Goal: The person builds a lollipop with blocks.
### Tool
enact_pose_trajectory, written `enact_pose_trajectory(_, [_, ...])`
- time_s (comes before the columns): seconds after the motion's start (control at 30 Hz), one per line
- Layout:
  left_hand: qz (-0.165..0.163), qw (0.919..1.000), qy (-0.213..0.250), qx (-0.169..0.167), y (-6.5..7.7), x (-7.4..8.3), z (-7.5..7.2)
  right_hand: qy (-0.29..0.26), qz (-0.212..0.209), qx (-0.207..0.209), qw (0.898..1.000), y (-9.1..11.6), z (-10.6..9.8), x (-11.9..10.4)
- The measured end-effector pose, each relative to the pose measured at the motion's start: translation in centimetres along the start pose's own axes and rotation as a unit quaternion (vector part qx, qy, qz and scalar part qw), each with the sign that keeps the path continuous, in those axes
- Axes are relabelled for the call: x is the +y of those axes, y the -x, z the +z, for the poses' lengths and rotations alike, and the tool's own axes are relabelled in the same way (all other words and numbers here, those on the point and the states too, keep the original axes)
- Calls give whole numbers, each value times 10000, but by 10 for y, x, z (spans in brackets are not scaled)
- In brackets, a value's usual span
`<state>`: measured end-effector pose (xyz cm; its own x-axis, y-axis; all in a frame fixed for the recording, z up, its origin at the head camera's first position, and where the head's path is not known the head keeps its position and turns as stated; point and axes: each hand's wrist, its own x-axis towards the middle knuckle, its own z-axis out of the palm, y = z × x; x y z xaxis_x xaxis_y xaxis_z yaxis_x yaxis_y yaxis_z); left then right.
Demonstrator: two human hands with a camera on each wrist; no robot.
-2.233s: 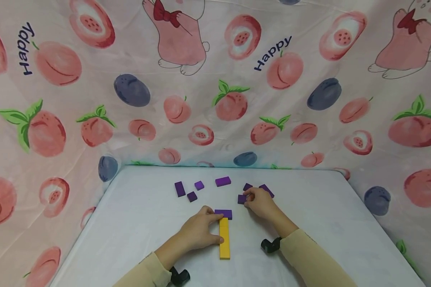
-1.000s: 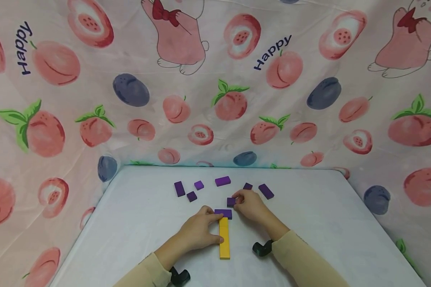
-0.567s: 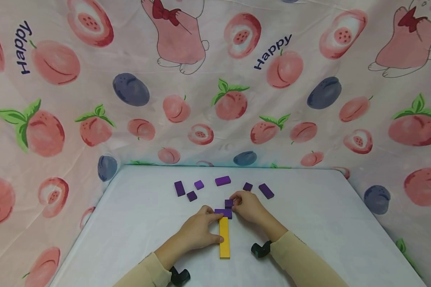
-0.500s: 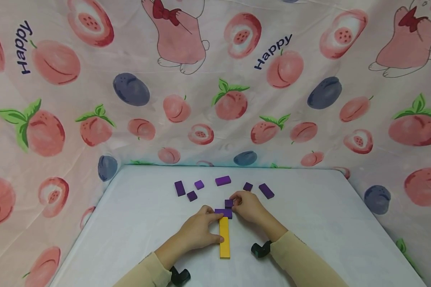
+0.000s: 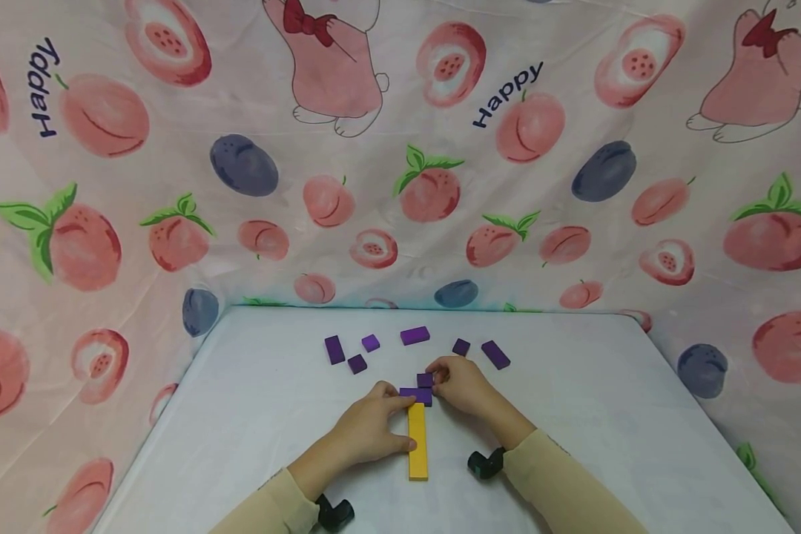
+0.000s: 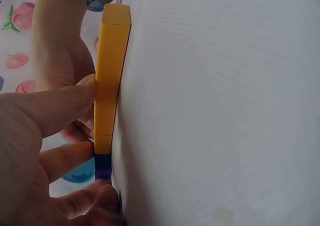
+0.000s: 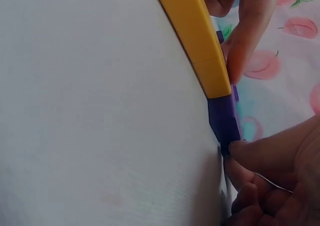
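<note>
A yellow bar (image 5: 418, 461) with a seam near its far end lies lengthwise on the white table. Across that end sits an oblong purple block (image 5: 423, 397), and a small purple cube (image 5: 424, 379) stands at the block's far side, towards its right. My left hand (image 5: 366, 426) rests from the left, thumb on the bar and index fingertip where yellow meets purple; its fingers are fairly straight. With thumb and fingers, my right hand (image 5: 466, 384) pinches the cube from the right. In the right wrist view, the right thumb (image 7: 260, 151) presses at the purple end of the row.
Farther back lie loose purple pieces: an oblong block (image 5: 334, 350) and two small cubes at the left, another oblong block (image 5: 414, 336) in the middle, a cube (image 5: 461, 347) and an oblong block (image 5: 495, 354) at the right. A fruit-print cloth (image 5: 374, 200) hangs behind the table.
My right hand has brought the small purple cube leftward and nearer, up to the oblong purple block. During the last half second it has hardly moved. My left hand has stayed in place.
</note>
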<state>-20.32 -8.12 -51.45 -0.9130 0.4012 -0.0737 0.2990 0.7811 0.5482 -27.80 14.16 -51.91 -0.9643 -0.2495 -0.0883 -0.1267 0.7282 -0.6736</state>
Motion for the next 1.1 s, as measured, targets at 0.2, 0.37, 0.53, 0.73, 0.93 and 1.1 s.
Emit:
enact_pose_trajectory(0.2, [-19,10000,1,-21,0,1,-1,16,-9,-82,10000,-1,-3,1])
enact_pose_trajectory(0.37, [7,10000,-35,-12,0,1,-1,85,-11,32,10000,-2,-1,2])
enact_pose_trajectory(0.53, [13,10000,-9,-7,0,1,-1,56,-18,181,9998,-1,1,2])
enact_pose_trajectory(0.73, [14,10000,25,2,1,0,0,-14,36,273,9996,-1,4,3])
enact_pose_trajectory(0.93, [8,10000,9,3,0,0,0,-68,76,322,9994,-1,5,3])
enact_pose_trajectory(1.1, [-13,10000,7,3,1,1,-1,-82,76,336,9994,-1,5,2])
